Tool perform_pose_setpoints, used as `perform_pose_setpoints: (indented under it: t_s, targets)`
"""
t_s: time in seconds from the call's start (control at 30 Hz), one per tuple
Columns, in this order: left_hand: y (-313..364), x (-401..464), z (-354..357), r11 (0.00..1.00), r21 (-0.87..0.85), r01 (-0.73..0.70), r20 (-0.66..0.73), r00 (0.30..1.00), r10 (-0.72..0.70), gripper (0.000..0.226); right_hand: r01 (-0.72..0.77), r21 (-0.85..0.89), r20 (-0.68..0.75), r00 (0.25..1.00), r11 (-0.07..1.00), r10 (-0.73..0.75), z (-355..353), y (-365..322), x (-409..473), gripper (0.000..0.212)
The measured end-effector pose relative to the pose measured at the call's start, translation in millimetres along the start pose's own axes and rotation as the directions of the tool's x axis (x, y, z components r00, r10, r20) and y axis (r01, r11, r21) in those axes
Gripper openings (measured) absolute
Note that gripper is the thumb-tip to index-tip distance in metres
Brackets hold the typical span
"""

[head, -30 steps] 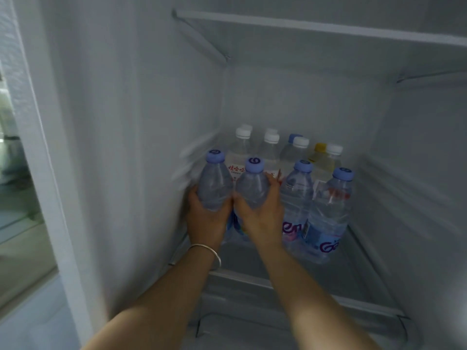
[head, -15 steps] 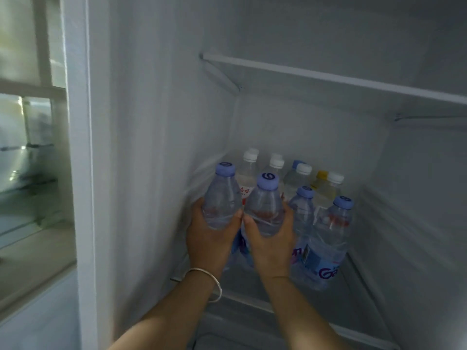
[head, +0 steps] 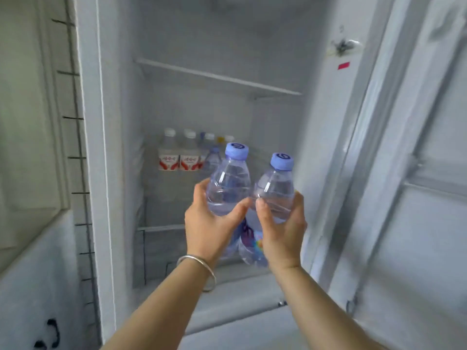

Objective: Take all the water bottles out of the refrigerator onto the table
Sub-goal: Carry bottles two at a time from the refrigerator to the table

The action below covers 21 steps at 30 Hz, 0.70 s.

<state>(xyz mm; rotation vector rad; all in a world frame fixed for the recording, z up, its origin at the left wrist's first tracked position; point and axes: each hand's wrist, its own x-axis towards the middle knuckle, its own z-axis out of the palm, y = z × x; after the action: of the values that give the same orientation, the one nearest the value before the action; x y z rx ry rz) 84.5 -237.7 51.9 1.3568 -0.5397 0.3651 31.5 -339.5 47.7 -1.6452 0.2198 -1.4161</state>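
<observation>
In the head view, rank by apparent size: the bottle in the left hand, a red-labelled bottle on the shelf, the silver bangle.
1. Clear blue-capped bottle in the left hand, though nearness to the camera enlarges it.
2. White-capped, red-labelled bottle.
3. Thin silver bangle.

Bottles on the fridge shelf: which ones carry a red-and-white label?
The two white-capped bottles at the shelf's left end, the left one and its neighbour. The other bottles behind show no such label, and the blue-capped pair is in the hands.

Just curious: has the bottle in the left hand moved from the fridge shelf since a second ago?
Yes. The bottle in the left hand has come out toward the camera, away from the white-capped bottles on the shelf.
</observation>
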Motion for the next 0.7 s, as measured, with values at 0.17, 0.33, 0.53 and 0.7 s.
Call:
perform_pose_setpoints:
  t_s: [0.17,0.33,0.53,0.7]
  targets:
    - [34.2,-76.2,26.7,0.992,-0.082,0.094,0.235,0.969,-0.073,0.071,-0.066,-0.173,-0.131,0.99,0.983,0.044,-99.0,-38.5,-40.4,0.06]
    - [71.5,-147.7,62.5,0.979,-0.139,0.151,0.413,0.907,-0.082,0.052,-0.104,-0.233,-0.241,0.97,0.967,0.046,-190.2,-81.1,-75.5,0.062]
    - [128.8,-241.2,114.3,0.968,-0.178,0.175,0.545,0.837,-0.052,0.045,-0.159,-0.368,-0.383,0.924,0.916,0.006,-308.5,-122.9,-109.9,0.029]
    - [186.3,-342.4,167.5,0.96,-0.169,0.223,0.659,0.75,-0.058,0.039,-0.213,-0.374,-0.482,0.876,0.903,0.007,-428.6,-160.0,-144.0,0.028]
